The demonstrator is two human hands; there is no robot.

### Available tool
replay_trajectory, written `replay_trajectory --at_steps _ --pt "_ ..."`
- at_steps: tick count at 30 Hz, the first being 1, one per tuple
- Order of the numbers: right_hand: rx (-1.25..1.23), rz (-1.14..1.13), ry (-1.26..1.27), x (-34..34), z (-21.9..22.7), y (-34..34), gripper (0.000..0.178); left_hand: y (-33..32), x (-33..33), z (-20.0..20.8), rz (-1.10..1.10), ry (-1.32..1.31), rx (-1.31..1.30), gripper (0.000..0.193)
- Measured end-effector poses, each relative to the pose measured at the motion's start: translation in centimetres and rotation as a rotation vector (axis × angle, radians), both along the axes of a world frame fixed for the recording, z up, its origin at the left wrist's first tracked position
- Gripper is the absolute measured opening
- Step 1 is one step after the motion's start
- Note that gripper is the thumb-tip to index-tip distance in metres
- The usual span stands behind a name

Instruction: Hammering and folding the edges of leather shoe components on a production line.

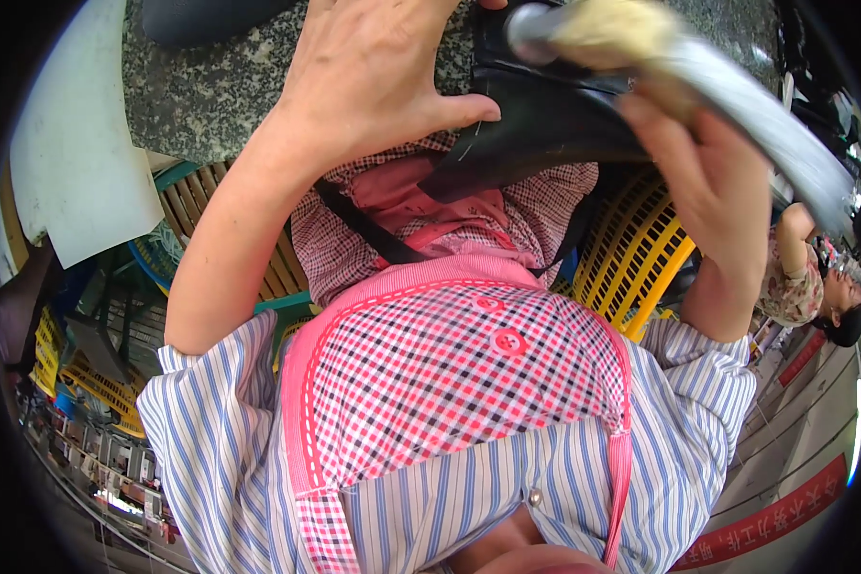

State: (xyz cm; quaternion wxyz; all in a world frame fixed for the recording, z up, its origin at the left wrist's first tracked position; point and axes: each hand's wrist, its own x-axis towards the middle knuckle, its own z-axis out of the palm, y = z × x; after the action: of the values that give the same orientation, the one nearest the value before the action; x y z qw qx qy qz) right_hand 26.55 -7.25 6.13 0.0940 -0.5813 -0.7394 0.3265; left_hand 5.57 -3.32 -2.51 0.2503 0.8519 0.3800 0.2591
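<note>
My left hand (368, 81) reaches over the speckled stone slab (201, 105), thumb stretched out so its tip meets the edge of a black leather-like piece (545, 129). The upper edge of the picture cuts off its other fingers. The black piece droops over the near edge of the slab toward my lap. My right hand (703, 167) is closed on a hammer-like tool (631, 33), smeared by motion. This tool has a rounded metallic end, a yellowish wrapped part and a long silvery-white part slanting down to the right.
Behind the right forearm stands a yellow plastic basket (631, 253). A dark object (210, 19) rests on the slab's far left. At the left hang a pale sheet (81, 143) and a slatted wooden seat (210, 206). Another person (804, 277) is at the far right.
</note>
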Motion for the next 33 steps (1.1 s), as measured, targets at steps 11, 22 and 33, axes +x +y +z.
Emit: replay_trajectory --at_steps 11,22,33 --pt "0.130 -0.093 0.158 4.9 -4.5 -2.5 0.020 0.8 -1.7 -0.4 -0.039 0.078 -0.105 0.100" --pt "0.675 -0.292 -0.507 12.9 -8.2 0.8 0.029 0.9 -3.1 -1.4 -0.110 -0.099 -0.006 0.031" --pt "0.641 0.210 -0.016 -3.1 -4.2 1.1 0.051 0.1 -0.8 1.1 0.213 -1.143 -1.390 0.010"
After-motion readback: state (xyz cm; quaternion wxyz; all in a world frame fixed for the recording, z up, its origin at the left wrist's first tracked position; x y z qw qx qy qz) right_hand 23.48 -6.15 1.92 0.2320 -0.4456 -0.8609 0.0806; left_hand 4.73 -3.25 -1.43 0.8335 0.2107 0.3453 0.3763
